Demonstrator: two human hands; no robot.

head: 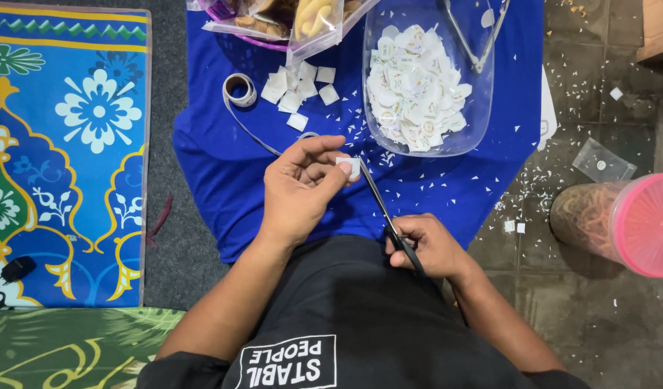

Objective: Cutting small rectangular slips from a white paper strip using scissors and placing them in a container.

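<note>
**Snipping a little white sticker over the blue cloth**

I look down and see my left hand (299, 189) holding a small white sticker (351, 167). My thumb and first finger are pinching it tight, and the other fingers (318, 153) curl over it. The sticker is up above the blue cloth (223, 166), near the middle of it.

My right hand (426, 245) is closed around the black handles of the scissors (378, 198). The thin blades point up and to the left, and their tips reach right to the edge of the sticker. I cannot tell how far the blades are parted.

Just past the sticker sits a clear plastic tray (483, 108) full of round white cut stickers (416, 86). To the left of the tray lies a small pile of square white pieces (299, 90), and beside those a roll of sticker tape (239, 90) with a long strip running down toward my left hand. Tiny white scraps (447, 189) are spread all over the cloth.

At the top are clear bags of snacks (303, 18). On the floor to my right lies a jar with a pink lid (623, 223). To my left is a bright mat with flowers (65, 144)
</note>
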